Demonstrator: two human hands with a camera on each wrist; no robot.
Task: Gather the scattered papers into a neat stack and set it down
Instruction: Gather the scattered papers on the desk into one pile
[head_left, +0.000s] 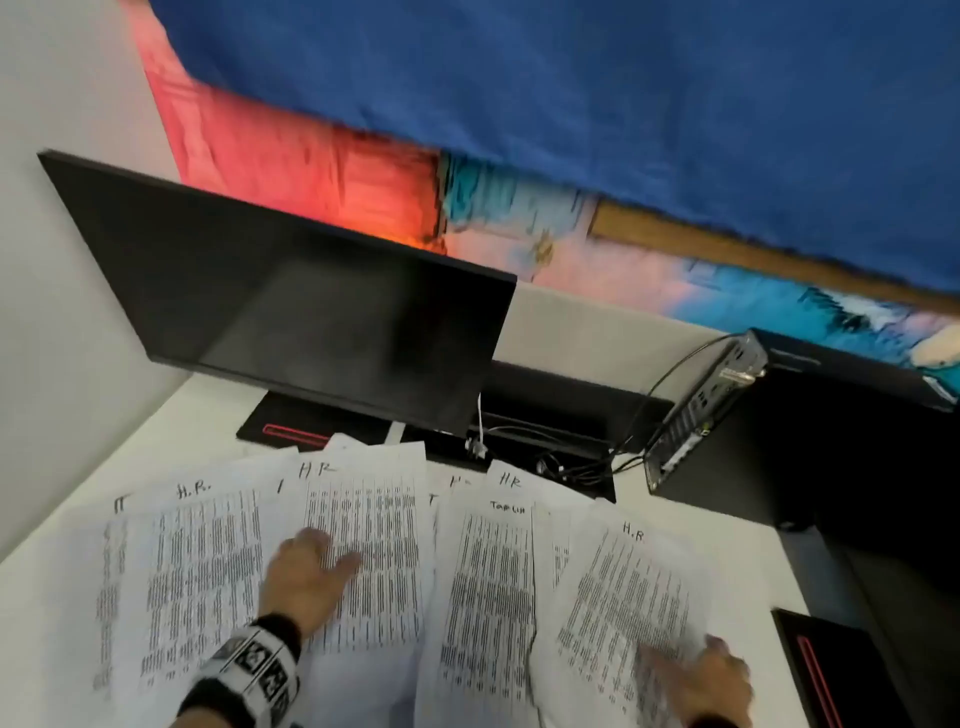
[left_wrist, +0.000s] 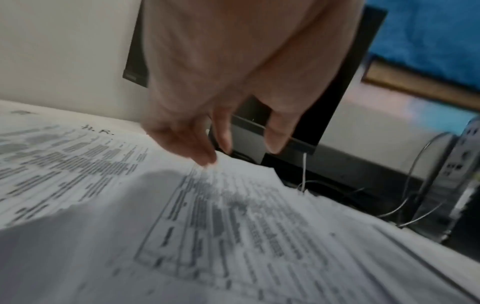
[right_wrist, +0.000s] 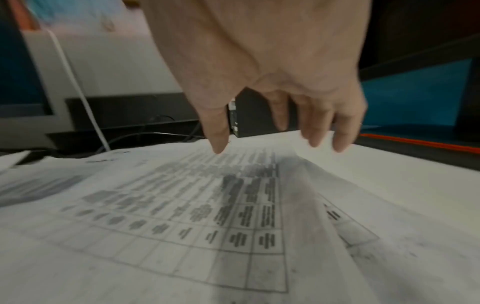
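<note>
Several printed sheets (head_left: 483, 571) with dense tables and handwritten "H.R." marks lie fanned and overlapping across the white desk (head_left: 743, 540). My left hand (head_left: 306, 571) is spread over the middle-left sheet (head_left: 363, 540); in the left wrist view its fingertips (left_wrist: 205, 158) touch that paper (left_wrist: 233, 226). My right hand (head_left: 701, 680) lies with straight fingers on the lower part of the rightmost sheet (head_left: 623, 587). In the right wrist view its fingers (right_wrist: 218, 144) reach down onto the sheet (right_wrist: 207, 205). Neither hand grips anything.
A dark monitor (head_left: 291, 301) on a black stand (head_left: 291, 431) is behind the papers. Cables (head_left: 571, 462) and a small black computer box (head_left: 701, 410) sit at the back right. A black object with a red stripe (head_left: 831, 670) lies at the desk's right edge.
</note>
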